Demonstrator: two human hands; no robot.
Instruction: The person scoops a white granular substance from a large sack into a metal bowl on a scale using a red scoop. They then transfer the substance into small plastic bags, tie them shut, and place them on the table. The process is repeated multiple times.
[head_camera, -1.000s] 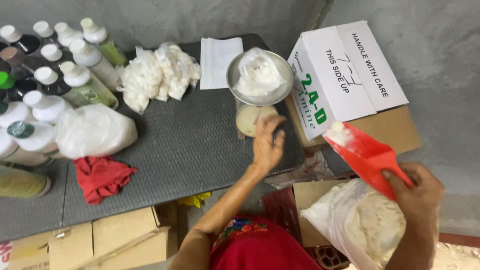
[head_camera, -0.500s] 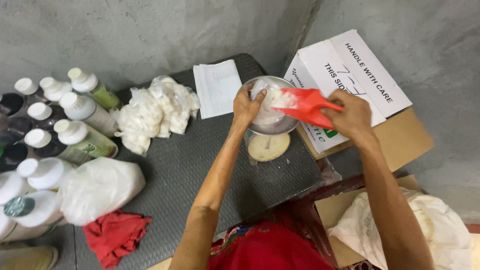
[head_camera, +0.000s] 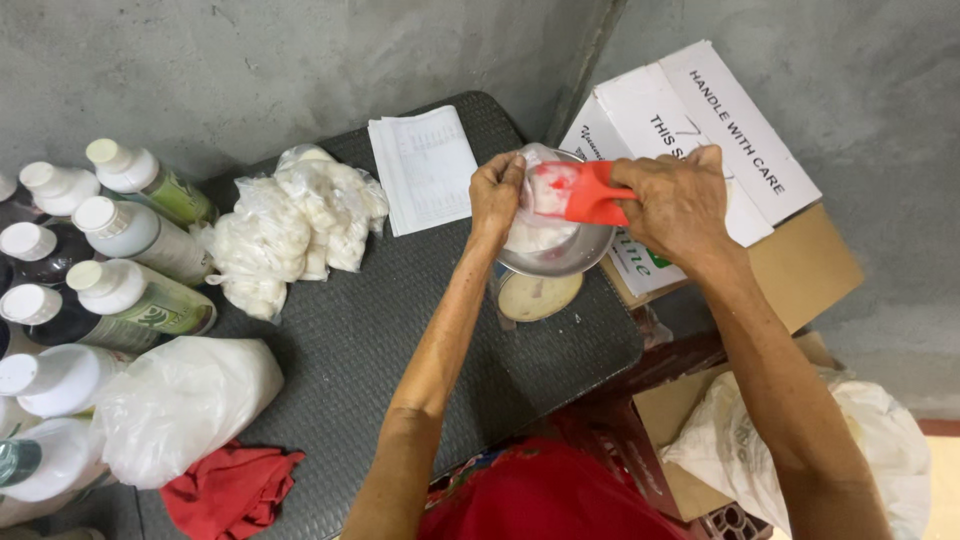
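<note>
My right hand (head_camera: 682, 205) grips a red plastic scoop (head_camera: 590, 193) tipped into a clear plastic bag (head_camera: 535, 225) of white pieces. My left hand (head_camera: 496, 190) pinches the bag's rim and holds it open. The bag sits in a round metal bowl (head_camera: 570, 260) on a small weighing scale with a pale dial (head_camera: 540, 297), at the right end of a dark grey table (head_camera: 350, 340).
A heap of filled clear bags (head_camera: 290, 225) and a white paper sheet (head_camera: 425, 168) lie on the table. Several white-capped bottles (head_camera: 130, 260) line the left side, beside a white bag (head_camera: 185, 400) and red cloth (head_camera: 230, 490). Cardboard boxes (head_camera: 700, 150) and a large sack (head_camera: 800, 450) stand on the right.
My right hand brought the red scoop up from the sack on the right to the bowl. My left hand rose from the scale's dial to the bag's rim.
</note>
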